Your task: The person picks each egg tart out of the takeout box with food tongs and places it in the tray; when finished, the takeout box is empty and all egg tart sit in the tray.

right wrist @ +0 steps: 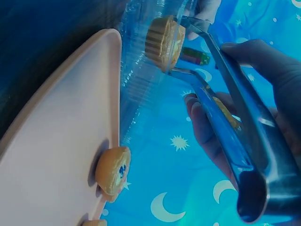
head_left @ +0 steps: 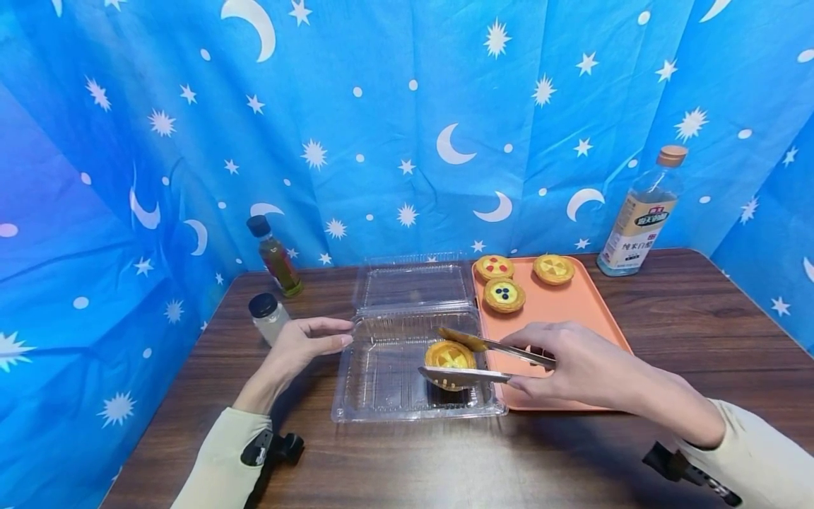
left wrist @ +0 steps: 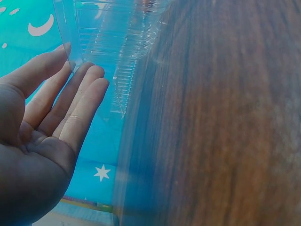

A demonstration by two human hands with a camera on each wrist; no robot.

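My right hand [head_left: 575, 360] grips metal tongs [head_left: 518, 351], whose tips lie on either side of an egg tart [head_left: 448, 355] topped with yellow pieces. The tart is within the base of the clear hinged plastic container [head_left: 388, 375], toward its right side; in the right wrist view its ridged side [right wrist: 157, 40] shows. At the container's left edge, my left hand [head_left: 311, 341] has thumb and index fingertips right at the rim. Seen from the left wrist, the thumb [left wrist: 49, 66] meets the plastic edge and the other fingers extend alongside.
An orange tray [head_left: 572, 318] right of the container bears a red-dotted tart [head_left: 494, 267], a blueberry tart [head_left: 504, 295] and a yellow-topped tart [head_left: 553, 269]. A tall bottle [head_left: 639, 226] stands behind right. An oil bottle [head_left: 280, 261] and a black-lidded jar [head_left: 268, 318] stand left.
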